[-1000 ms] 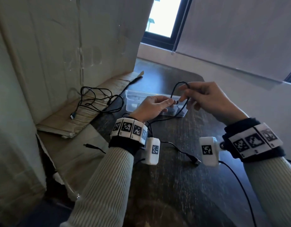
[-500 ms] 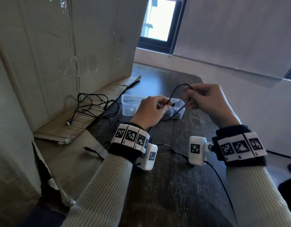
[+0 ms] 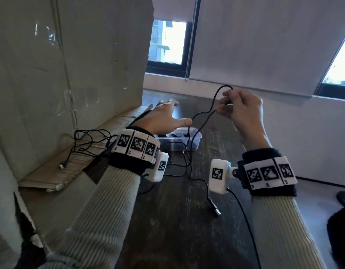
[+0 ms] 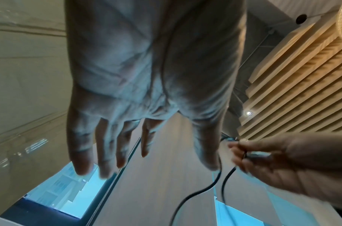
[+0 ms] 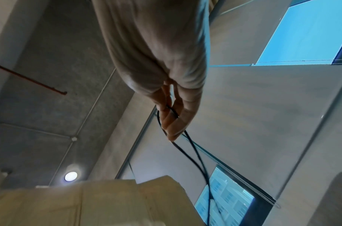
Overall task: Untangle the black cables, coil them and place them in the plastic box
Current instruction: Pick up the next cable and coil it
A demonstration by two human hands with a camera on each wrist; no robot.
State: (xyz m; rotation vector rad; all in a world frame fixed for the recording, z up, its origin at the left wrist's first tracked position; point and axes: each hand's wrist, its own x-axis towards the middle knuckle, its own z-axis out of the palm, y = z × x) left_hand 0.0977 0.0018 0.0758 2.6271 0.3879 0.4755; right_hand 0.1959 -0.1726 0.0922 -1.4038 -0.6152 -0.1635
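In the head view, a black cable (image 3: 203,115) is pinched between thumb and fingers of the right hand (image 3: 243,108), raised above a dark table (image 3: 187,230); a small loop is formed above the fingertips, and two strands are seen falling down and to the left toward the plastic box (image 3: 195,139), which sits just below and between the hands. The left hand (image 3: 163,121) is spread flat with straight fingers, nothing held, its thumb tip touching or just beside the nearer strand. The cable's free plug (image 3: 214,206) is left on the table near the person (so most of the length is judged still uncoiled). A second tangled cable (image 3: 84,142) lies on folded cardboard (image 3: 51,175) to the left, well apart. In the left wrist view, the open palm (image 4: 147,76) is shown, with the strand (image 4: 201,189) beside the thumb. In the right wrist view, the cable (image 5: 187,151) is seen gripped at the fingertips (image 5: 172,122), both strands hanging away.
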